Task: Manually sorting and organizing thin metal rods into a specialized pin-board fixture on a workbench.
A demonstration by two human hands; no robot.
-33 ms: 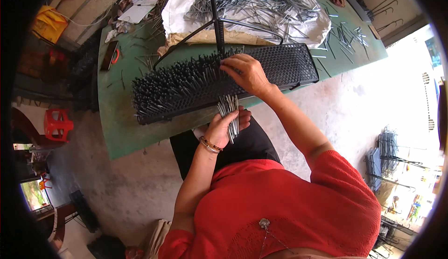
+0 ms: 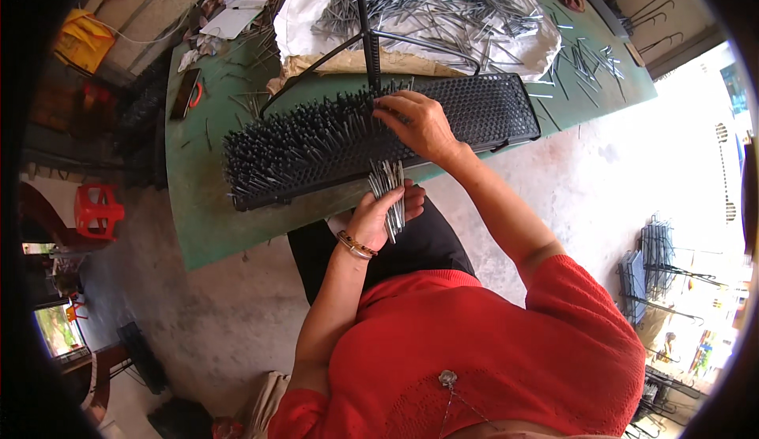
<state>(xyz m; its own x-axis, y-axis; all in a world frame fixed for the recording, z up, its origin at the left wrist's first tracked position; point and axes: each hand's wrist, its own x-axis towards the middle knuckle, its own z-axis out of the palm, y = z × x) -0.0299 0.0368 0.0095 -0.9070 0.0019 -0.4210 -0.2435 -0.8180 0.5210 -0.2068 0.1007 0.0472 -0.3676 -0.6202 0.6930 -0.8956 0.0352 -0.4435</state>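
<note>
A bundle of thin metal rods point(image 2: 389, 206) is gripped in my left hand point(image 2: 373, 219), just below the front edge of a long black perforated rack point(image 2: 474, 115). Dark rods point(image 2: 296, 139) stand upright, packed close, in the holes of the rack's left part; its right part shows bare holes. Over the rack's middle, at the border of the standing rods, my right hand point(image 2: 421, 125) pinches with thumb and fingers. Whatever sits between those fingertips is too small to make out. Both hands are apart from each other.
The rack lies on a green table point(image 2: 190, 226). Behind it a white sack point(image 2: 296, 32) bears a heap of loose metal rods point(image 2: 427, 0). A black stand point(image 2: 370, 44) rises at the rack's back. Scattered rods point(image 2: 585, 64) lie right; a phone point(image 2: 184, 94) lies left. A red stool point(image 2: 100, 211) stands farther left.
</note>
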